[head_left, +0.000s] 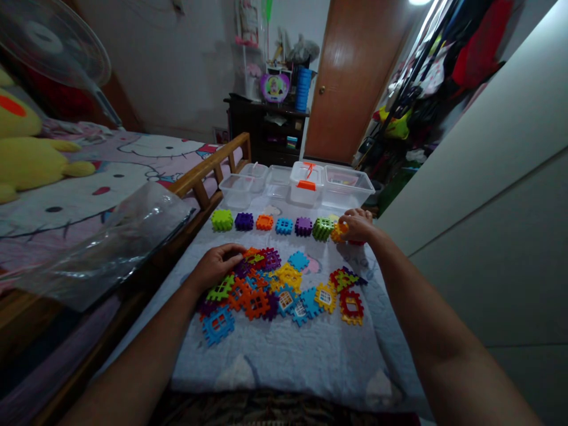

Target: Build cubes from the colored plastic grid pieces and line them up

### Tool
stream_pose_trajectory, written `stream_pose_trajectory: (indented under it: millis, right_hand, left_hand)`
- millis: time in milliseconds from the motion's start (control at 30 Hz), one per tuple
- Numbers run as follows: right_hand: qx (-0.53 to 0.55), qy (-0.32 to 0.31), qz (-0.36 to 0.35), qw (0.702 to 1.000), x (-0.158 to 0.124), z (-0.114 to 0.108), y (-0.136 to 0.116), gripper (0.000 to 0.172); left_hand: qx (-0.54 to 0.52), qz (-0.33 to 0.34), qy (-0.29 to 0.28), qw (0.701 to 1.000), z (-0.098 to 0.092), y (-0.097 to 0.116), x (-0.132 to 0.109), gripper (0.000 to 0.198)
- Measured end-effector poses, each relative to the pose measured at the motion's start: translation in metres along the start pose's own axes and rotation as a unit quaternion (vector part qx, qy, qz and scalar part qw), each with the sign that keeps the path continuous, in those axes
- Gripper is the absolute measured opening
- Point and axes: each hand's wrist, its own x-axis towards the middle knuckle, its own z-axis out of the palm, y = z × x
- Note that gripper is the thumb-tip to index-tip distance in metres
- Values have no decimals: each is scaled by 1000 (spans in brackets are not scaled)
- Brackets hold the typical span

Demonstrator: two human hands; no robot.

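Note:
Interlocking plastic tiles with notched edges lie on the cloth. My right hand [360,226] reaches to the far right, its fingers closed on a yellow tile [339,231] at a small yellow stack. A red stack [356,242] shows partly beneath this hand. My left hand [218,266] rests at the left side of a loose pile of mixed tiles [256,302], its thumb and fingers apart by the purple and orange pieces. Sorted stacks form a row behind the pile, among them lime [222,220], dark purple [244,221], orange [265,222], blue [284,226] and green [322,229].
Clear plastic boxes [237,190] stand along the far edge, one lidded box [306,192] with orange clips. A wooden bed rail [213,168] borders the left, with a clear plastic bag [106,242] there. A white cabinet [488,195] flanks the right.

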Motion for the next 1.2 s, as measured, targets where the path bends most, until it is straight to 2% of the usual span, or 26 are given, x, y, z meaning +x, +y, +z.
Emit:
stream_pose_trajectory:
  millis: [200,400,467,533,667,733,767,833,967,1067,1200]
  right_hand:
    - [-10,-8,-1,1000,3,4,0,63]
    - [0,28,-7,1000,2,7,1,65]
    - [24,70,4,997,-4,3,4,65]
    - [65,139,21,988,-15,-4,8,60]
    - [181,292,56,937,-53,-15,6,43]
    - [243,332,50,910,-77,-15,-3,34]
    - [277,333,52,900,-88,-13,-10,30]
    - [333,283,60,898,-106,-4,-26,24]
    - [309,180,79,931,-123,22,-48,19]
    - [250,147,85,953,-124,40,-48,20]
    - [217,104,128,962,-124,54,-38,20]
  left_hand:
    - [12,9,0,1000,0,-2,1,49]
    - [20,12,-4,1000,0,-2,0,47]
    - [17,11,-4,1000,0,-3,0,48]
    - [14,12,-2,1000,0,-3,0,48]
    - [12,15,-2,1000,0,-2,1,49]
    - [13,15,0,1000,0,0,1,51]
    - [15,15,1,1000,0,0,1,51]
    - [18,15,4,1000,0,1,1,52]
    - [15,20,8,1000,1,1,0,52]
    - [7,19,14,1000,1,4,0,52]
    - [8,13,16,1000,1,6,-1,52]
